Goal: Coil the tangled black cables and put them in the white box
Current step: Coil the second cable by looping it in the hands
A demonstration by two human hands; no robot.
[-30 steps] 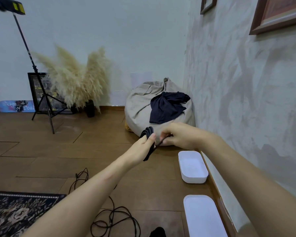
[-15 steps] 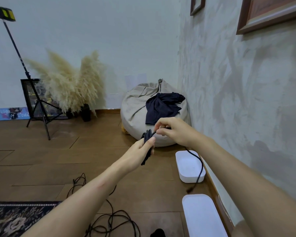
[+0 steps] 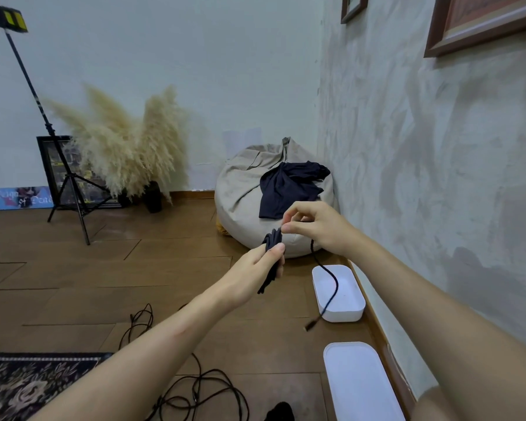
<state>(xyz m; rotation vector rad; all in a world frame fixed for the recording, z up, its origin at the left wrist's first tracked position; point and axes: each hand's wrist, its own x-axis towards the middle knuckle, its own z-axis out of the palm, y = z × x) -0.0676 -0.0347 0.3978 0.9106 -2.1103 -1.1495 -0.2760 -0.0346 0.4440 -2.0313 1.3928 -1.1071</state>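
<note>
Left hand (image 3: pixel 249 268): grips a coiled black cable (image 3: pixel 274 238), held in the air.
Right hand (image 3: pixel 316 226): pinches that cable's free tail, which hangs across the view of the open white box (image 3: pixel 346 314) on the floor by the wall.
Loose cables (image 3: pixel 195 396): tangled on the floor.

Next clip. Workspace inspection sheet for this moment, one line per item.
Surface: wooden floor, rug at its near left.
Job's things: open white box by the wall, nothing seen inside; coiled bundle held above the floor.
Clutter: bean bag with dark garment on it.
Hands: left hand grips the bundle; right hand pinches its loose tail.
Cables: tail hangs before the box; tangled cables on the floor.
Surroundings: tripod, pampas grass, framed pictures.
</note>
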